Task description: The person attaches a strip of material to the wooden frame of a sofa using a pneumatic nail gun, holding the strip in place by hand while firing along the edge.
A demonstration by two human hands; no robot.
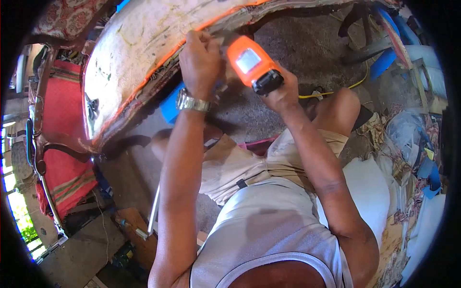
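Note:
My left hand (199, 60), with a metal watch on its wrist, is closed at the edge of a curved furniture piece. Its fingertips pinch the orange trim (158, 63) that runs along that edge. My right hand (284, 91) is wrapped round the handle of an orange and black staple gun (248, 60). The tool's front end points at the edge, just right of my left fingers; whether it touches is blurred. A pale, stained cover (129, 53) spans the piece above the trim.
A yellow hose (356, 85) runs over the floor near my knee. Red striped cloth (67, 110) and a carved wooden frame (48, 139) stand at left. Plastic wrap and fabric scraps (406, 134) are piled at right. A blue object (171, 105) lies beneath the edge.

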